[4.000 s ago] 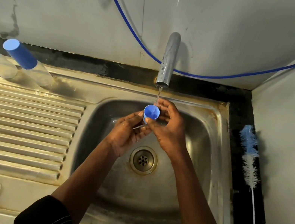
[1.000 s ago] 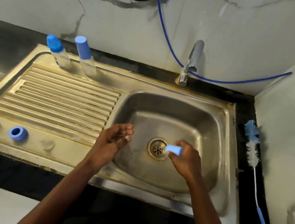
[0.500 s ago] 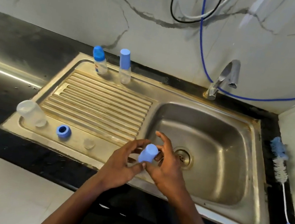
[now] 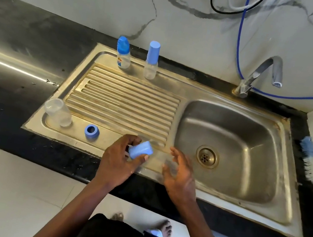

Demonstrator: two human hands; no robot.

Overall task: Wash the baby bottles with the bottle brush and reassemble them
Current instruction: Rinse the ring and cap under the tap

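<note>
The left hand curls its fingers round the blue cap, left of the drain; the right hand is released. The cap is best stood mouth-down by the ring, farther left, so water runs out.

a bottle and a second bottle block the drainboard's back edge; an open bottle and ring its front left corner. the ribs between lie free. the tap stands behind the basin's back edge.
</note>
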